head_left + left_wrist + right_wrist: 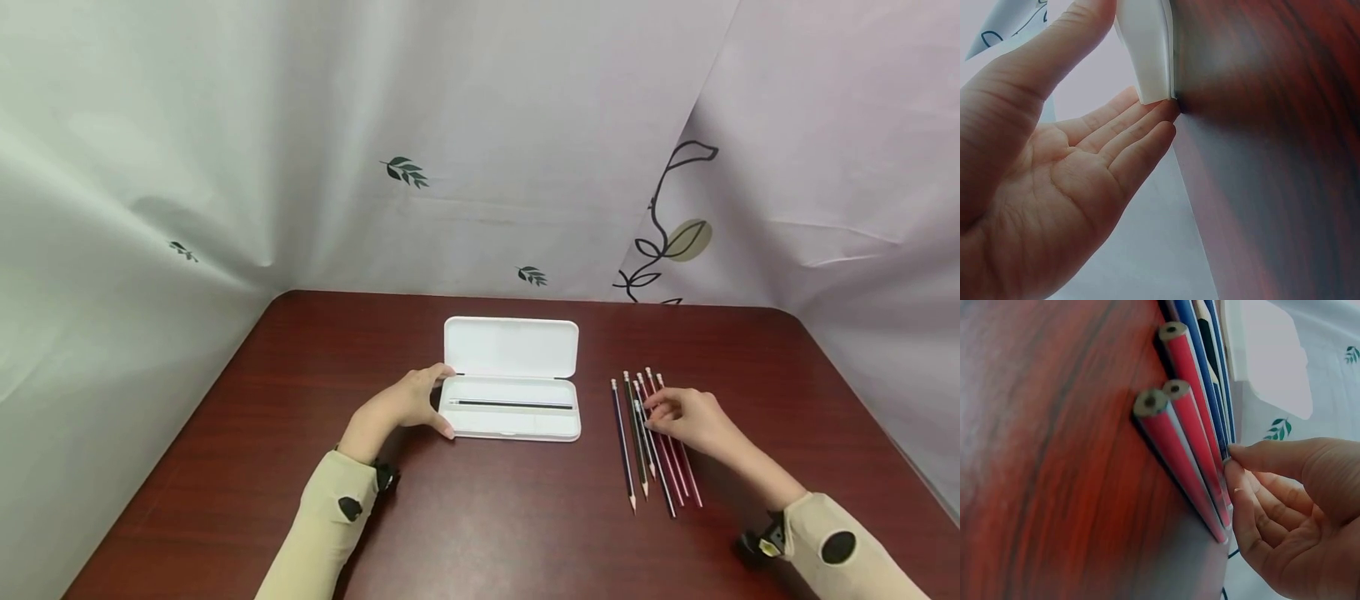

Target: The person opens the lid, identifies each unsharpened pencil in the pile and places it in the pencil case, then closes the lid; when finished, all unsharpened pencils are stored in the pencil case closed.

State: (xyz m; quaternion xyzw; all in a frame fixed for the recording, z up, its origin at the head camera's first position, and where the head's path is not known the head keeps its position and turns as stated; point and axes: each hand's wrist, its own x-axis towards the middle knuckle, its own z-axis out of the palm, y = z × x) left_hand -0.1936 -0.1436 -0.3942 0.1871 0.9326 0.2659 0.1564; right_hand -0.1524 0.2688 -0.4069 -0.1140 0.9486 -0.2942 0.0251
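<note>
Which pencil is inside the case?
The dark pencil lying lengthwise in the open white case; the others are outside it, grouped near the right hand.

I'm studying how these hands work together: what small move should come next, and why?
I'd probably have the right hand lift straight up: its thumb and fingertip seem to pinch a slim blue wooden pencil, with slim red pencils lying close beside it. The left hand holds the open white rectangular case, which has bare room beside one slim black pencil.
</note>
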